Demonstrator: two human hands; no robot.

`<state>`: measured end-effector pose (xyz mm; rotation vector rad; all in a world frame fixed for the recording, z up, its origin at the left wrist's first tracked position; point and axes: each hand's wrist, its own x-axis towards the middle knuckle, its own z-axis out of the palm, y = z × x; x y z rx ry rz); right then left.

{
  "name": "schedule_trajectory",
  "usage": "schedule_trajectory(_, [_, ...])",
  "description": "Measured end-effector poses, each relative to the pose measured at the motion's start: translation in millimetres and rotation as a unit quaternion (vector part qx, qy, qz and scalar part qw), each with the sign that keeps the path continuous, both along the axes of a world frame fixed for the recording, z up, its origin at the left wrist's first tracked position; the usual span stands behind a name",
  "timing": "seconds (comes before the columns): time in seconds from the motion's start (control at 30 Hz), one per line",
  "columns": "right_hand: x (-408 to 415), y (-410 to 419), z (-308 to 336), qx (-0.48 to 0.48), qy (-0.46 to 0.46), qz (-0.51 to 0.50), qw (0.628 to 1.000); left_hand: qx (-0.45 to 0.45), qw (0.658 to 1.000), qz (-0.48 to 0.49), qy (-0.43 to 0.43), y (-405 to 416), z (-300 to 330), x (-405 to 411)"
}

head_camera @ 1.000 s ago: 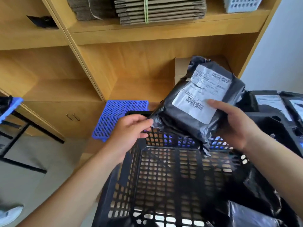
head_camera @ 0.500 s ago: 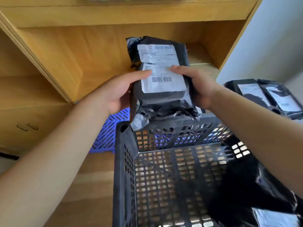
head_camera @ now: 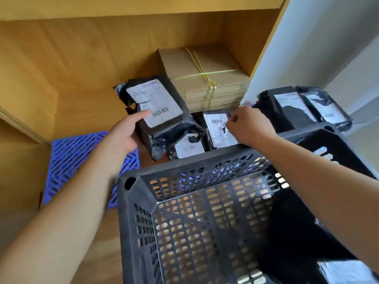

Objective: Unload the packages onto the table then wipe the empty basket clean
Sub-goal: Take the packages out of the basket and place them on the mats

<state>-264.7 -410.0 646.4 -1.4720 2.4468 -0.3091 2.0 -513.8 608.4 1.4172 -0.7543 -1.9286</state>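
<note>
Packages in black plastic mailers lie on the wooden table surface [head_camera: 86, 111] just beyond the far rim of the black perforated basket [head_camera: 205, 212]. The largest package [head_camera: 162, 119] lies tilted, its long axis running from near-right to far-left, white shipping label up with the barcode toward the near end. Its near end overlaps a smaller package [head_camera: 189, 147], and a third package [head_camera: 218, 128] lies just to the right, its label also up and its long axis pointing away from the person.

Inside the basket, black plastic [head_camera: 297, 232] fills the right side down to the near-right corner, where a pale label shows; the left part of the floor is bare mesh.

The left hand [head_camera: 125, 134] reaches past the basket's left corner, fingers relaxed and spread, thumb resting on the largest package's label while the palm lies against its left edge. The right hand [head_camera: 248, 126] crosses over the basket's far rim, fingers curled, pinching the upper right edge of the third package.

Behind the packages a bundle of flattened cardboard [head_camera: 205, 78] tied with yellow-green string stands stacked. A blue plastic grid mat [head_camera: 69, 160] lies to the left, and two more black mailers [head_camera: 303, 107] sit to the right beyond a second black crate [head_camera: 338, 148].
</note>
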Motion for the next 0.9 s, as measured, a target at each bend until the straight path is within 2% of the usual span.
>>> schedule_trajectory(0.07, [-1,0,-5,-0.011,0.015,0.002,1.0,0.032,0.998,-0.052,-0.035,-1,-26,-14])
schedule_trajectory(0.17, [-5,0,-10,-0.037,0.028,-0.019,0.999,0.05,0.992,-0.105,-0.043,-1,-56,-32])
schedule_trajectory(0.33, [-8,-5,-14,-0.018,0.016,-0.023,0.999,0.027,0.99,-0.134,-0.021,-13,-68,-54])
schedule_trajectory(0.43, [-10,-5,-16,-0.024,0.009,-0.031,0.999,0.032,0.983,-0.173,-0.051,-13,-73,-53])
schedule_trajectory(0.53, [-11,-6,-16,-0.02,0.005,-0.031,0.999,0.021,0.979,-0.186,-0.085,-15,-71,-47])
schedule_trajectory(0.7, [-9,-4,-14,-0.039,-0.002,-0.024,0.999,0.015,0.978,-0.187,-0.095,-15,-57,-41])
schedule_trajectory(0.9, [-3,0,-2,-0.093,-0.049,-0.011,0.994,-0.046,0.956,-0.186,-0.222,-11,-20,-24])
